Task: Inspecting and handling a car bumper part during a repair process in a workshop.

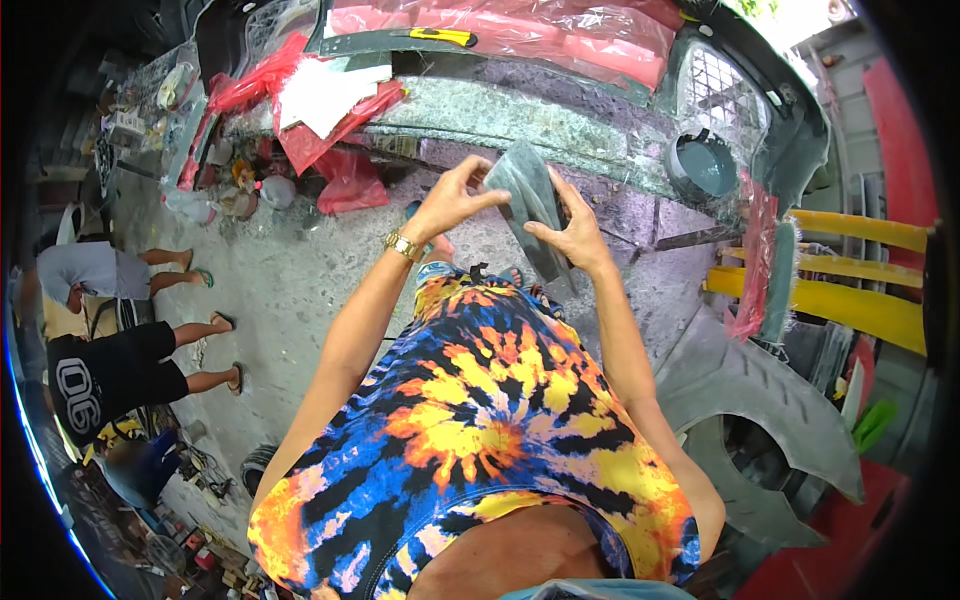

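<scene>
A grey, dusty, long angular panel piece (pixel 530 200) is held up in front of my chest, tilted, its far end broad and its near end narrowing. My left hand (pixel 455 203) is closed at its upper left corner, thumb and forefinger at the edge. Along the right side, my right hand (pixel 572 228) grips it, with the thumb across the near face and the fingers partly hidden behind. Just beyond the piece runs a long, scuffed grey-green panel (pixel 500 108). On its far part lies a yellow-handled knife (pixel 443 36) by red plastic film (pixel 510 28).
White paper sheets (pixel 325 95) lie on red film at the far left. A grey bucket (pixel 706 165) stands at the far right. Yellow bars (pixel 830 298) and a grey fender-like panel (pixel 790 400) are on my right. Two people (pixel 115 375) stand at the left.
</scene>
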